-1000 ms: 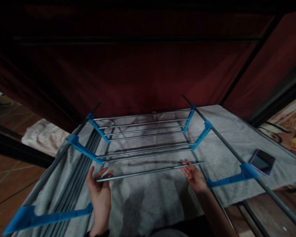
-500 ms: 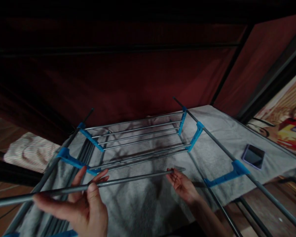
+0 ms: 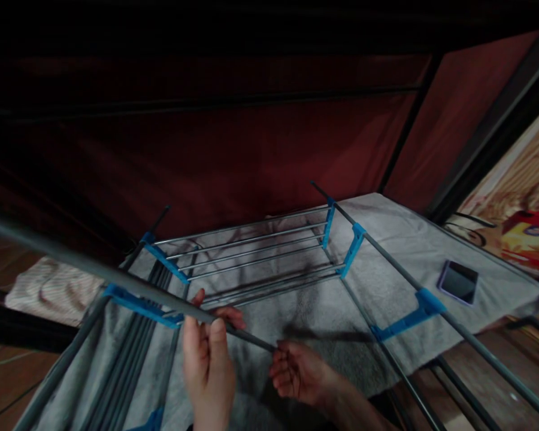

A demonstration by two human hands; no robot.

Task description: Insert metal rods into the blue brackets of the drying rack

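Long, straight grey metal rod (image 3: 153,293) held slantwise: right end low between the hands, left end rising out of view at the left edge. Left hand (image 3: 209,359) gripping it, thumb across the top; right hand (image 3: 300,374), fingers curled, pinching the low end. Rod crosses in front of the left side of a grey tubular rack with blue plastic brackets (image 3: 388,259), oblique to its crossbars. Rack rests on pale grey fleecy cloth (image 3: 413,233); dark-screened phone (image 3: 459,281) to the right. Dark red panelled wall (image 3: 269,149) behind; dim room.
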